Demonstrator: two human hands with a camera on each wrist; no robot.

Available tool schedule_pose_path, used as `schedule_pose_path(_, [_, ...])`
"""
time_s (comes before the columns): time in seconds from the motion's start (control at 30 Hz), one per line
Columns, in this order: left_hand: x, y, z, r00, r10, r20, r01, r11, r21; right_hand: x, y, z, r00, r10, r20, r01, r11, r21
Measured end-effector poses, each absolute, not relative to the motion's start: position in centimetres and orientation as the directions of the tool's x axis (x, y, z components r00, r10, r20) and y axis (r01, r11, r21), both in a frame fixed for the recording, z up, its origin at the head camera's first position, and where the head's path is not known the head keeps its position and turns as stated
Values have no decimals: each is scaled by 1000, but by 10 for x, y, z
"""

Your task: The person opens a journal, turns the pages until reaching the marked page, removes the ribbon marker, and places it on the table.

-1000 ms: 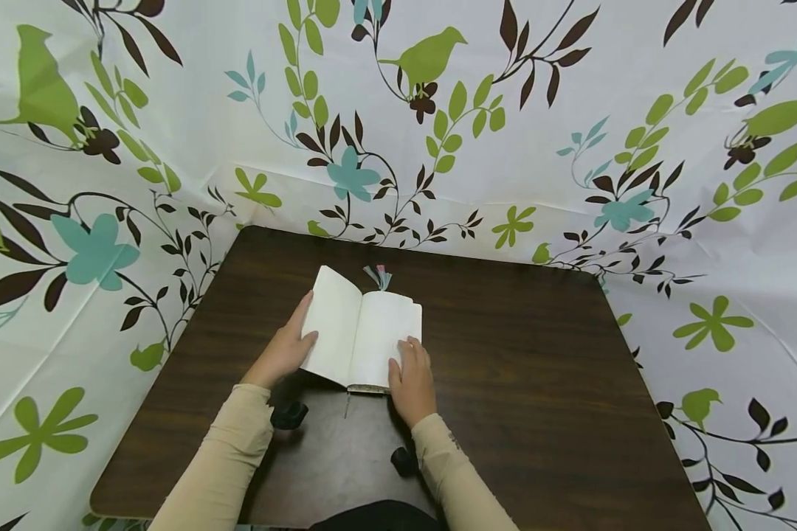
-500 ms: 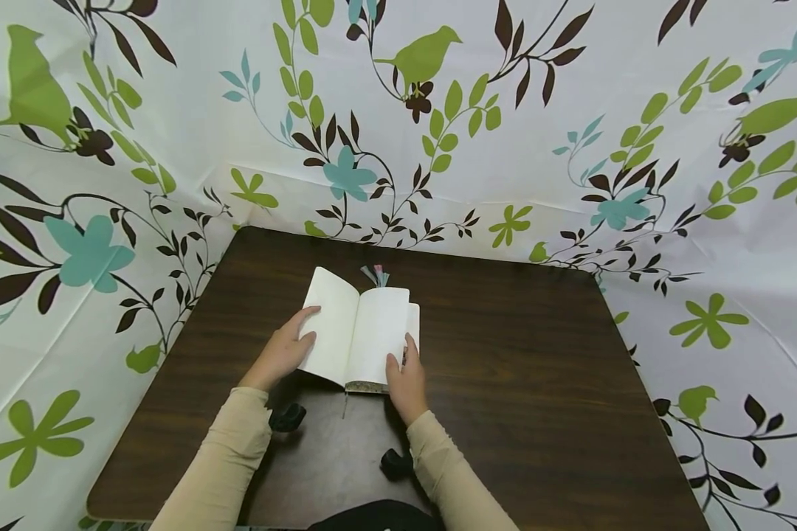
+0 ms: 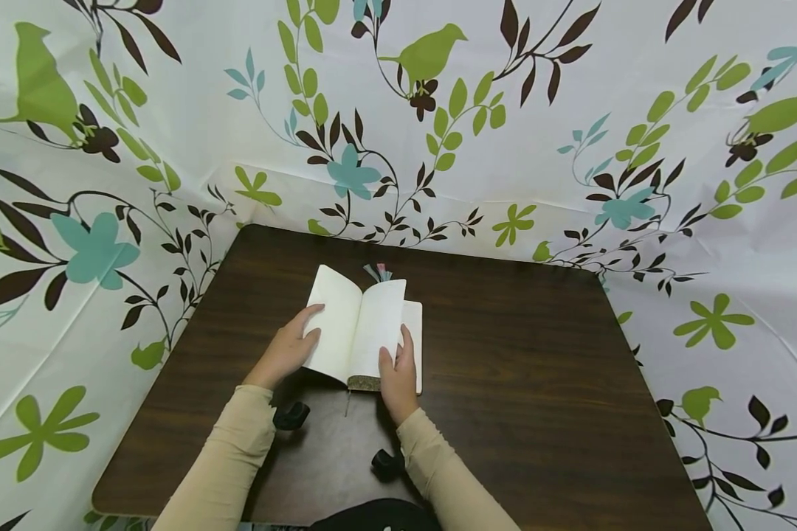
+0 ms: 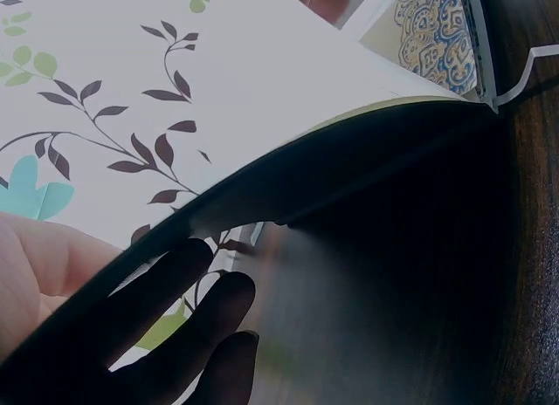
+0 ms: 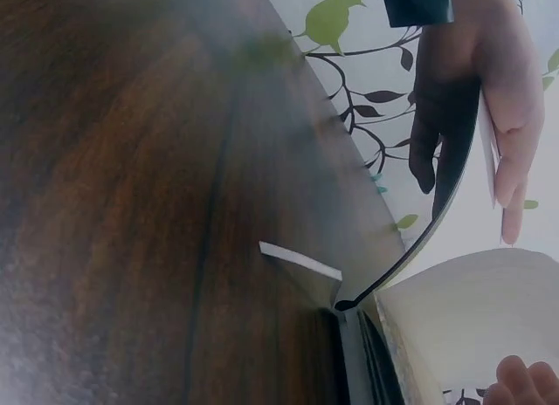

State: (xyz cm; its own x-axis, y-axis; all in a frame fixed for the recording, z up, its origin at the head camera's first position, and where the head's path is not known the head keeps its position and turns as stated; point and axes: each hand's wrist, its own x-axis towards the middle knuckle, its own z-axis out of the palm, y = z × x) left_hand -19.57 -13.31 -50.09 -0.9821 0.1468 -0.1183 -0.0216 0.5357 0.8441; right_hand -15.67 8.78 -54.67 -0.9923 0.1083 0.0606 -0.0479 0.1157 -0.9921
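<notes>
A blank notebook (image 3: 335, 324) lies spread open, its left side raised off the table. My left hand (image 3: 282, 354) grips the left cover, thumb and a finger on the page, with the other fingers (image 4: 229, 305) under the dark cover in the left wrist view. My right hand (image 3: 400, 376) pinches the lifted right-hand pages (image 3: 377, 324), thumb in front and fingers behind. Beneath them shows a pale leaf (image 3: 412, 346). The lower page edge (image 3: 364, 383) is patterned, blue and gold in the left wrist view. In the right wrist view, my right fingertips (image 5: 517, 383) show at the bottom corner.
A thin ribbon bookmark (image 3: 347, 403) trails from the spine onto the dark wooden table (image 3: 518, 369). Coloured strips (image 3: 378, 273) stick out at the notebook's top. Black wrist devices (image 3: 291, 416) hang below both wrists. A wall cloth (image 3: 525, 147) printed with birds and leaves surrounds the table.
My right hand has shifted left, from the page's right edge to the lifted pages, which now stand further from the leaf beneath. The left hand keeps its grip, its finger further onto the page.
</notes>
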Motion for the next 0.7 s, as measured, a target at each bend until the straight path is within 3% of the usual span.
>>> schedule_pose_path(0.23, [-196, -132, -501, -987, 144, -79, 14, 555, 832, -158, 91, -553, -992, 110, 69, -61, 71, -996])
schedule_pose_path(0.33, [-196, -131, -499, -988, 143, -54, 36, 560, 827, -159, 90, -551, -997, -17, 79, -79, 0, -997])
schedule_pose_path(0.43, [-195, -129, -497, -989, 147, -34, 54, 554, 831, -160, 87, -548, -969, -230, 89, -89, -9, -996])
schedule_pose_path(0.57, [-194, -129, -495, -987, 155, -33, 54, 526, 849, -159, 81, -546, -882, -462, 96, -221, 225, -949])
schedule_pose_path(0.7, [-193, -129, -494, -984, 165, -66, 29, 512, 858, -159, 78, -546, -803, -586, 107, -439, 462, -771])
